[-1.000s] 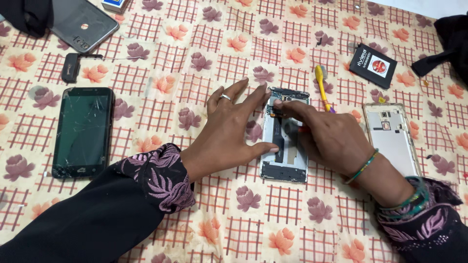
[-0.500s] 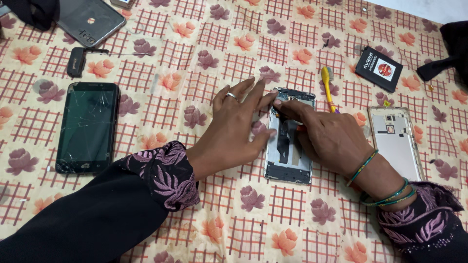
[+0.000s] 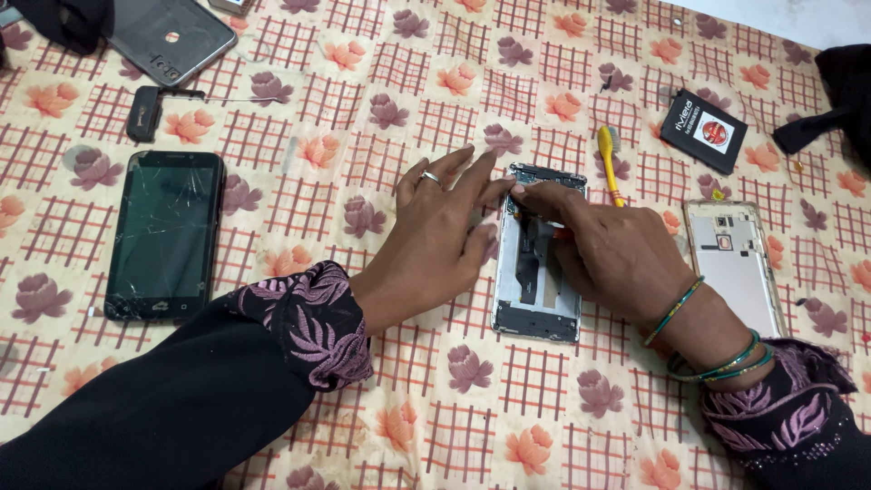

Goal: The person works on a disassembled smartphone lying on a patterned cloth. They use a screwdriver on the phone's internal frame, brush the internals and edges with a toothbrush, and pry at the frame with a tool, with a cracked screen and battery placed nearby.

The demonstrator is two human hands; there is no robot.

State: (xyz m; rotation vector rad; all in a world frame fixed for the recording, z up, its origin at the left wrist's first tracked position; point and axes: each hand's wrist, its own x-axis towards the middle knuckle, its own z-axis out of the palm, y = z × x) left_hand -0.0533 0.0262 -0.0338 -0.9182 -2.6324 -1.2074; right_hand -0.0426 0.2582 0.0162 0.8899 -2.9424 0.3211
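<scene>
Here the opened phone chassis [image 3: 537, 263] lies face down on the floral-cloth worktop [image 3: 381, 82], between both hands. The left hand [image 3: 435, 231] rests flat, fingers spread and holding nothing, its fingertips steadying the chassis's upper left edge. The right hand [image 3: 617, 254] pinches a small orange-tipped tool [image 3: 555, 232] against the upper interior – its working end is hidden. A slip there could, I judge, gouge the exposed board or tear a ribbon cable. The yellow toothbrush [image 3: 609, 163] and the silver back cover [image 3: 733, 259] lie just right; the cracked black phone [image 3: 166, 234] sits well left
</scene>
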